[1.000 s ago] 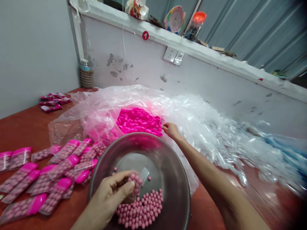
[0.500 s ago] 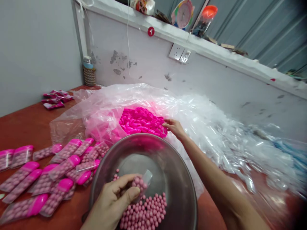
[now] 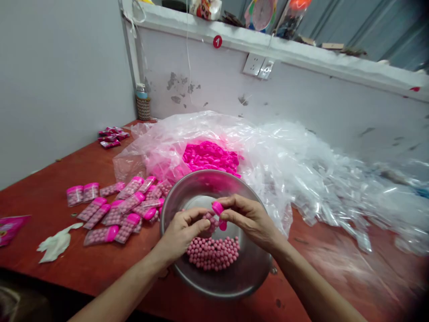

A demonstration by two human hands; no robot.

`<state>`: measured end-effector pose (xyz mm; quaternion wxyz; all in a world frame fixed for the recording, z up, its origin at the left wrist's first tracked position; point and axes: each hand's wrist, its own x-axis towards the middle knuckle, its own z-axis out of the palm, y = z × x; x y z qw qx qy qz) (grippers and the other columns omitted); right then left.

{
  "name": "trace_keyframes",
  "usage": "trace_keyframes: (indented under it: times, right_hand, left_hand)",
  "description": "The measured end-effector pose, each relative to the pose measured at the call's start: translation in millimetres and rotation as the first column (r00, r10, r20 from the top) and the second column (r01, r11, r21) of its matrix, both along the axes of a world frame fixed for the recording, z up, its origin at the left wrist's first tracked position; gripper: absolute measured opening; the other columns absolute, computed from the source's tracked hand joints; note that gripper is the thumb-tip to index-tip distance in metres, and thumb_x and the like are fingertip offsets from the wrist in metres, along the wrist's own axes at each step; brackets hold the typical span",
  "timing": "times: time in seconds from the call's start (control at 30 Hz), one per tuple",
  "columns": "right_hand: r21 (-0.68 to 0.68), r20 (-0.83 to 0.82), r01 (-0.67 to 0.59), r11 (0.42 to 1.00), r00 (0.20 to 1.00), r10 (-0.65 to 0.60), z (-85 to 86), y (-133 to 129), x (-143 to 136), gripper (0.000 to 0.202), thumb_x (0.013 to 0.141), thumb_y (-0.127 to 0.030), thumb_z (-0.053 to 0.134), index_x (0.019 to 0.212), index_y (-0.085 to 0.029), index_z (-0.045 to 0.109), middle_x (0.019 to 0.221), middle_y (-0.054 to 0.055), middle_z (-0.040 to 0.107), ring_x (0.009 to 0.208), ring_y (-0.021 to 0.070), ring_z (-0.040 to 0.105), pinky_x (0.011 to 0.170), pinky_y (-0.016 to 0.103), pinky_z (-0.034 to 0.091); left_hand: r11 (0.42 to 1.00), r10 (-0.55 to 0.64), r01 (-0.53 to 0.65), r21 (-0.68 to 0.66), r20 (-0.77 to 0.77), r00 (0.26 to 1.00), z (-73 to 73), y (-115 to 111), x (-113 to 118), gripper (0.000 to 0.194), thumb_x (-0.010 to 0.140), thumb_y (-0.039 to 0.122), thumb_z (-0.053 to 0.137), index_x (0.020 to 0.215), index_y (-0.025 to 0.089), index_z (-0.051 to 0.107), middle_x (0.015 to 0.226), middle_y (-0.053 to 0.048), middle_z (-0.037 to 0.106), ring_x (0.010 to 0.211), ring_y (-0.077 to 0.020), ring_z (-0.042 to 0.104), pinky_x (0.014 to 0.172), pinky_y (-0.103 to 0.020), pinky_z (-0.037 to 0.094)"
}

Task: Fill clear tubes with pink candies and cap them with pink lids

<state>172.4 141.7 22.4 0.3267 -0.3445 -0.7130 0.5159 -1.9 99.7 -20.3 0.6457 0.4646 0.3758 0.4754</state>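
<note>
Over the metal bowl (image 3: pixel 221 286), my left hand (image 3: pixel 179 232) is closed round a clear plastic container (image 3: pixel 210 223) filled with pink beads. My right hand (image 3: pixel 250 219) pinches a bright pink cap (image 3: pixel 217 208) at the mouth of that container; whether the cap is seated I cannot tell. Loose pink beads (image 3: pixel 214 255) lie in the bottom of the bowl, below both hands. Just behind the bowl, a plastic bag (image 3: pixel 161 138) lies open with a heap of pink caps (image 3: pixel 211 156) in it.
Several filled, capped containers (image 3: pixel 127 228) lie left of the bowl on the red table (image 3: pixel 100 277). Many clear empty containers (image 3: pixel 321 188) are piled to the right. A crumpled white tissue (image 3: pixel 56 243) and a pink packet (image 3: pixel 11 230) are at the left. A shelf (image 3: pixel 301 62) runs along the wall.
My right hand has come back from the heap of caps to the container in my left hand, now holding a pink cap. The view has shifted, showing more of the table's front.
</note>
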Motion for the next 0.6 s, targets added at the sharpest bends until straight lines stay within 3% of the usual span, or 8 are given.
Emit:
trace_keyframes:
  times: [0.1, 0.27, 0.47, 0.6]
  right_hand:
    - [0.044, 0.078, 0.053, 0.998, 0.995, -0.057, -3.8, -5, 12, 0.018, 0.079, -0.032, 0.062, 0.088, -0.016, 0.063, 0.076, 0.003, 0.065, 0.062, 0.0128, 0.06, 0.06, 0.026, 0.049]
    - [0.249, 0.076, 0.185, 0.951, 0.975, -0.209, -4.1, -14, 16, 0.026, 0.074, -0.029, 0.068, 0.096, -0.02, 0.06, 0.08, 0.003, 0.065, 0.066, 0.0143, 0.061, 0.059, 0.026, 0.049]
    - [0.345, 0.168, 0.051, 0.937, 0.979, -0.115, -13.1, -23, 10, 0.017, 0.08, -0.025, 0.062, 0.096, -0.019, 0.06, 0.082, 0.003, 0.061, 0.072, 0.0132, 0.057, 0.066, 0.024, 0.046]
    - [0.486, 0.254, -0.021, 0.873, 0.96, -0.119, -18.2, -30, 14, 0.008, 0.083, -0.022, 0.057, 0.09, -0.019, 0.055, 0.076, 0.001, 0.053, 0.069, 0.0115, 0.051, 0.064, 0.023, 0.041]
  left_hand:
    - [0.998, 0.008, -0.002, 0.068, -0.087, 0.996, 4.4, -2, 1, 0.024, 0.08, 0.026, 0.057, 0.097, 0.011, 0.064, 0.085, -0.006, 0.064, 0.078, -0.0168, 0.059, 0.071, -0.026, 0.049]
    - [0.968, 0.063, 0.004, 0.249, -0.259, 0.964, 9.1, -6, 4, 0.021, 0.083, 0.022, 0.053, 0.096, 0.015, 0.067, 0.086, -0.004, 0.066, 0.083, -0.0172, 0.059, 0.076, -0.025, 0.045]
    - [0.942, 0.175, -0.059, 0.331, -0.332, 0.927, 0.1, -13, 5, 0.026, 0.085, 0.025, 0.052, 0.107, 0.02, 0.065, 0.089, -0.003, 0.069, 0.081, -0.0171, 0.062, 0.073, -0.024, 0.046]
    - [0.917, 0.226, -0.062, 0.393, -0.387, 0.894, -4.1, -17, 4, 0.025, 0.085, 0.023, 0.053, 0.106, 0.021, 0.066, 0.089, -0.003, 0.07, 0.079, -0.0164, 0.063, 0.073, -0.023, 0.046]
